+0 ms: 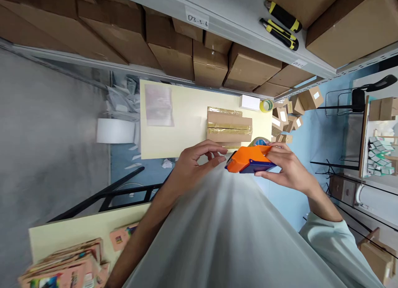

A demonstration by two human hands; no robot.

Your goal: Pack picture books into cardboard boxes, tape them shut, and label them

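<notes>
In my right hand (287, 165) is an orange and blue tape dispenser (248, 159) with a tape roll at its far side. The fingers wrap its right end. My left hand (202, 157) is close to the dispenser's left end, fingers curved and thumb apart from them. Nothing shows between them. Just beyond both hands lies a cardboard box (230, 126) on the cream table (186, 145). Strips of shiny tan tape run along its top and edges.
A plastic bag (159, 105), a small white box (249, 102) and a tape roll (266, 106) lie on the table. Boxes fill the shelf (236, 24) above, where two utility knives (281, 28) rest. Small cartons (287, 118) are piled right; stacked packets (68, 265) lie lower left.
</notes>
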